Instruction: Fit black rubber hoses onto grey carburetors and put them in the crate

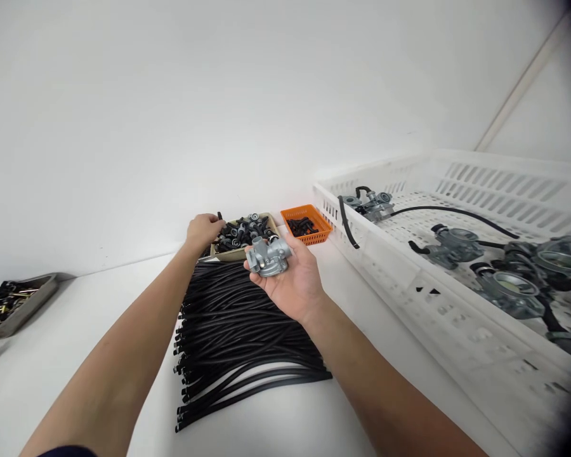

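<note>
A silver metal carburetor rests in my right hand, the fingers curled under and around it. It is held above the far end of a row of black rubber hoses. At the left edge of a beige tray is my left hand, its fingers closed in a pinch. A small black part sticks up from the fingertips; its lower end is hidden. The tray is heaped with small black and grey fittings.
An orange basket with short black pieces stands right of the tray. A large white crate fills the right side, holding several carburetors with hoses. A metal tray of black and brass-coloured parts is at far left. A white wall rises behind.
</note>
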The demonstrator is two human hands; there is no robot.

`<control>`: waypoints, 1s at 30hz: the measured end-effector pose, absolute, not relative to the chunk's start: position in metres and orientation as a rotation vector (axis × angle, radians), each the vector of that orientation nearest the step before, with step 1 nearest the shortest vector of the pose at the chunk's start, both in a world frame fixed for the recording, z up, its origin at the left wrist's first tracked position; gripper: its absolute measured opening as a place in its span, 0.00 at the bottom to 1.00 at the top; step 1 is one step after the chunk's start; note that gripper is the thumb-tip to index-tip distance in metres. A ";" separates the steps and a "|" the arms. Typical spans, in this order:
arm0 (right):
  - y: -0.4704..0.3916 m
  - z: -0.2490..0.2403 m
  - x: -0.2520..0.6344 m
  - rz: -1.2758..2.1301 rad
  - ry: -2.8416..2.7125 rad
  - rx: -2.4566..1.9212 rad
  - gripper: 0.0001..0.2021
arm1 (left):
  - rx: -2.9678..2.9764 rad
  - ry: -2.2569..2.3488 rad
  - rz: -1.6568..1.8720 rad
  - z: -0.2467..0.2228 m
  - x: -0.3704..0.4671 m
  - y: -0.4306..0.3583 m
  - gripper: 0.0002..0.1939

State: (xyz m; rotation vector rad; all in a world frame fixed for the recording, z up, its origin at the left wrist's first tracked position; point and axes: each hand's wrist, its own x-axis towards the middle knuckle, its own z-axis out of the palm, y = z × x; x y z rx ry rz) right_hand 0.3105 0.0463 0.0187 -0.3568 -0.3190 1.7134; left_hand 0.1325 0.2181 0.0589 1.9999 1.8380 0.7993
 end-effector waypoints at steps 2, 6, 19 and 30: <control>0.046 0.015 0.306 1.719 -0.381 -0.380 0.14 | 1.956 1.673 0.940 0.066 0.122 0.189 0.17; 0.041 0.009 0.291 1.680 -0.568 -0.446 0.14 | 1.688 1.297 1.232 0.064 0.100 0.110 0.23; 0.017 0.001 0.267 1.446 -1.014 -0.591 0.16 | 1.231 1.012 1.458 0.006 0.082 0.030 0.16; 0.003 -0.002 0.254 1.026 -1.296 -0.708 0.20 | 1.495 1.000 1.512 0.006 0.072 0.021 0.09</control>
